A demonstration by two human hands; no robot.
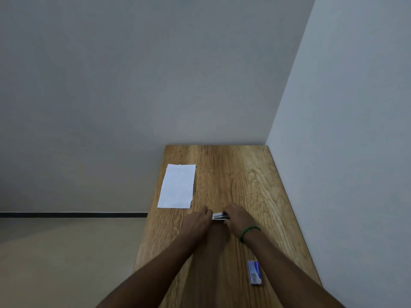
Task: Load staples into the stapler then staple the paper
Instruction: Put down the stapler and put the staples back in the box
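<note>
Both hands grip the stapler (220, 216), long axis left-right: left hand (198, 221) and right hand (239, 218) fingers clamped on opposite ends; staple box (254, 272) lies near, right.

Bare forearms, no sleeves, green beaded bracelet (249, 232) on right wrist

Two hands, the left hand (198, 221) and the right hand (239, 218), meet at frame centre around one stapler (220, 216). One paper (177, 186) lies upper left on one table (244, 174). One staple box (254, 272) sits lower right.
</note>
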